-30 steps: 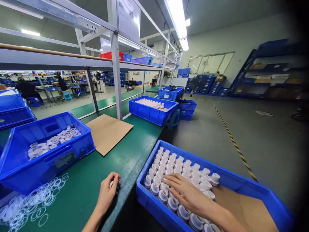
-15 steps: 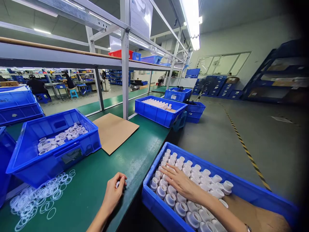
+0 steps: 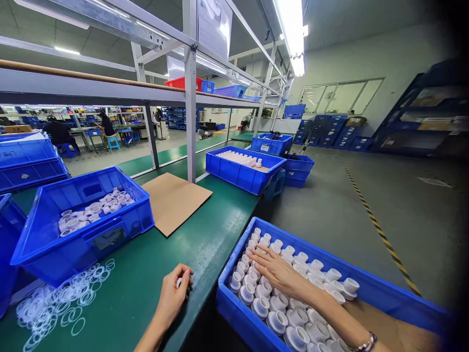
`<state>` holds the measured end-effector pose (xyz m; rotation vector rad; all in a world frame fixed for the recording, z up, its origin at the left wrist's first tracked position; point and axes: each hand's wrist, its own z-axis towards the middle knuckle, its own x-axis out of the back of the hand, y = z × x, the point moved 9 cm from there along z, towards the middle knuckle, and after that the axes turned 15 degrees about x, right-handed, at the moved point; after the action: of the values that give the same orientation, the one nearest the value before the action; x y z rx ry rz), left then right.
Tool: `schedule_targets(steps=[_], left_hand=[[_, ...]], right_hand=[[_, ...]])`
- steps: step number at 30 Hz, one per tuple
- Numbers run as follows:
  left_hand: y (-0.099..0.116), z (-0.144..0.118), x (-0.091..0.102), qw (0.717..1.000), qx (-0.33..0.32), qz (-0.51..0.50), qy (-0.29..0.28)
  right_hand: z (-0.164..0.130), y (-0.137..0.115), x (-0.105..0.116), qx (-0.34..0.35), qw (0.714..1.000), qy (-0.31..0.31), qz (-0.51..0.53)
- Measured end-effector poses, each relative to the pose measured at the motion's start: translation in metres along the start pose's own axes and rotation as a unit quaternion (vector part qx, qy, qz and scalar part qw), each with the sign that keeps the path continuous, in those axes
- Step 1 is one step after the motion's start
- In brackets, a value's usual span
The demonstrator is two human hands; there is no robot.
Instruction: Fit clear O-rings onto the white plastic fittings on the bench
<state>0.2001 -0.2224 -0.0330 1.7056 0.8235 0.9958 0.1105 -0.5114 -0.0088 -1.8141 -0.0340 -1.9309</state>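
We'd pinch one white fitting [image 3: 262,306] cleanly from the crowded blue bin [image 3: 234,320] at the bench [image 3: 154,288] edge – without toppling its neighbours. Our right hand [image 3: 276,271] lies flat on the rows, fingers spread, gripping nothing; our left hand [image 3: 174,293] curls round a small white piece [image 3: 179,281] on the bench

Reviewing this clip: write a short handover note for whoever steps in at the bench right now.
Left hand: rests on the green bench, curled around a small white part.
Right hand: flat, fingers spread on the white fittings in the near blue bin.
Nearby: clear rings loose on the bench, another blue bin of white parts, a cardboard sheet.
Done: near bin's rows partly filled; cardboard base bare at its right end.
Left: cannot tell.
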Motion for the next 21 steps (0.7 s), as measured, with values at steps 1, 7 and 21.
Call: schedule_targets(steps=[1,7,21], left_hand=[[-0.001,0.0,0.0,1.0,-0.001,-0.001,0.0],[-0.001,0.001,-0.001,1.0,-0.002,-0.006,-0.003],[0.001,0.0,0.0,1.0,-0.003,0.012,0.004]], right_hand=[[0.0,-0.007,0.002,0.011,1.0,0.004,0.004],[-0.003,-0.058,-0.006,0.072,0.996,-0.04,0.037],[-0.001,0.008,-0.006,0.009,1.0,-0.013,-0.015]])
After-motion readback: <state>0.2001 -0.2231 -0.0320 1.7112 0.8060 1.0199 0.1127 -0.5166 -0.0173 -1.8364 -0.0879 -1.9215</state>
